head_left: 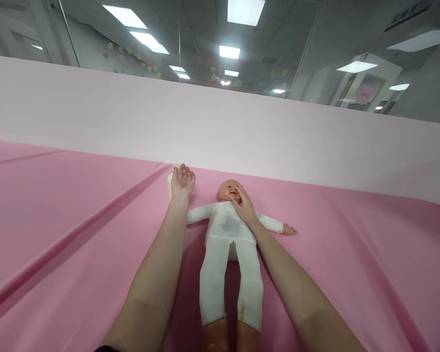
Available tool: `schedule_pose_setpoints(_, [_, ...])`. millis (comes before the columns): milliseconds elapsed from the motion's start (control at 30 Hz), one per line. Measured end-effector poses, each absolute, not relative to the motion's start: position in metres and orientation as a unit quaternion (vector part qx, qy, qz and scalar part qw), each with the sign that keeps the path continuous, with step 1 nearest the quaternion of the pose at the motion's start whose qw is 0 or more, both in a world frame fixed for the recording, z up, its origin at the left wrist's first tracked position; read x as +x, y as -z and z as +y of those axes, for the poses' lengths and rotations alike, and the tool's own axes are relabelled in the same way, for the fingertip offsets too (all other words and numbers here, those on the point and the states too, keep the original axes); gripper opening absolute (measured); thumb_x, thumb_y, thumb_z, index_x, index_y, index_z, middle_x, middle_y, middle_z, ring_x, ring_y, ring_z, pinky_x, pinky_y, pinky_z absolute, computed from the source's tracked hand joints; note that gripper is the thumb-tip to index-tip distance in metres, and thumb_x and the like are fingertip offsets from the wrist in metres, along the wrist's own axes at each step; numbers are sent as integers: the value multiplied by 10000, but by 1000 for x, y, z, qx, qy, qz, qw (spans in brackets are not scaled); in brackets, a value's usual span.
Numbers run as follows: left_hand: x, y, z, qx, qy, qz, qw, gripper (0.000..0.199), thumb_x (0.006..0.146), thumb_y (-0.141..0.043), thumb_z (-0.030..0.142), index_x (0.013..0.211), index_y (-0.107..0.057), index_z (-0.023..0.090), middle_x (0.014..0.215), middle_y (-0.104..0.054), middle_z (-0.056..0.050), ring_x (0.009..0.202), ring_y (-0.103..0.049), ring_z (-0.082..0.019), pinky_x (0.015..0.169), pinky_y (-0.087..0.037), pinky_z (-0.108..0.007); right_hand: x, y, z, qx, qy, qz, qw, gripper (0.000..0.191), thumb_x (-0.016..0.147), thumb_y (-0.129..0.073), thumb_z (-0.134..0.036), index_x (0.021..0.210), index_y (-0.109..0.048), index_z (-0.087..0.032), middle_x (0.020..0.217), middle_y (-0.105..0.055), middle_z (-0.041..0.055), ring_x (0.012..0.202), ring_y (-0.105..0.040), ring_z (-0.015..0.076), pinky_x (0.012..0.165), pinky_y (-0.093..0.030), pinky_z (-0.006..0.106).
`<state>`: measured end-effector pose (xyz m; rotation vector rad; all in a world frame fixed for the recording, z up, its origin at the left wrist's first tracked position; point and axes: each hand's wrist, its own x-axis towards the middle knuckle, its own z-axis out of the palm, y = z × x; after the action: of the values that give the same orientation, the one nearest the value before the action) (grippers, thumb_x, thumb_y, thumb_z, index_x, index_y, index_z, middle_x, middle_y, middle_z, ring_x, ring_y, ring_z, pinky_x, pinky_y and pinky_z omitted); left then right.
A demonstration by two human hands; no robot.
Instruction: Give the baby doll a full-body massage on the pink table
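Observation:
A baby doll (230,222) in a white suit lies face up on the pink sheet (124,195), arms spread, feet toward me. My right hand (245,203) rests against the side of the doll's face, its fingers stretched over the cheek near the mouth. To the left of the doll's head, my left hand (183,180) is palm up with its fingers slightly curled and apart. A pale yellow item (169,185) shows partly behind my left hand; what it is I cannot make out. The doll's left-side hand is hidden by my left forearm.
Beyond the sheet stands a low white wall (205,127) with glass (201,39) above it, reflecting ceiling lights. Raised folds (95,222) run across the sheet at left and right.

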<state>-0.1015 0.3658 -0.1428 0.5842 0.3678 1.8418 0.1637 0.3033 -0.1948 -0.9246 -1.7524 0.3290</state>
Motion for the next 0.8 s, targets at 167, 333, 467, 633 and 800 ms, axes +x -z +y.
schedule_pose_setpoints(167, [-103, 135, 365, 105, -777, 119, 609, 106, 914, -570, 288, 877, -613, 199, 909, -690, -44, 897, -658, -106, 785, -541, -221, 165, 196, 303, -394, -109, -744, 529, 521, 936, -502, -489, 1402, -434, -267, 1514, -282, 7, 1417, -224, 210, 1198, -196, 412])
schedule_pose_setpoints(333, [-102, 131, 361, 48, -761, 64, 644, 40, 877, -624, 209, 875, -609, 172, 753, -666, 8, 688, -643, -54, 735, -522, -185, 164, 196, 301, -406, -87, -752, 513, 532, 953, -463, -508, 1410, -417, -241, 1521, -266, 33, 1416, -228, 211, 1189, -220, 411])
schedule_pose_setpoints(467, [-101, 130, 359, 37, -762, 52, 644, 25, 883, -605, 191, 874, -605, 167, 751, -661, 12, 675, -636, -50, 760, -524, -190, 165, 197, 300, -414, -79, -753, 506, 554, 952, -449, -541, 1413, -412, -236, 1525, -256, 41, 1418, -223, 213, 1187, -224, 408])
schedule_pose_setpoints(633, [-92, 121, 350, 20, -758, 54, 649, 212, 963, -388, 212, 951, -595, 166, 901, -670, -53, 839, -667, -91, 852, -538, -253, 160, 184, 288, -433, -89, -749, 494, 580, 960, -414, -556, 1428, -402, -213, 1519, -269, 59, 1430, -179, 239, 1188, -195, 461])
schedule_pose_setpoints(800, [-50, 97, 323, 178, -693, 74, 694, 355, 969, -272, 230, 1108, -586, 139, 1236, -597, -126, 1138, -601, -158, 956, -510, -325, 112, 118, 243, -345, -30, -783, 516, 512, 1027, -244, -448, 1500, -254, -254, 1524, -260, 10, 1440, -129, 208, 1199, -147, 463])
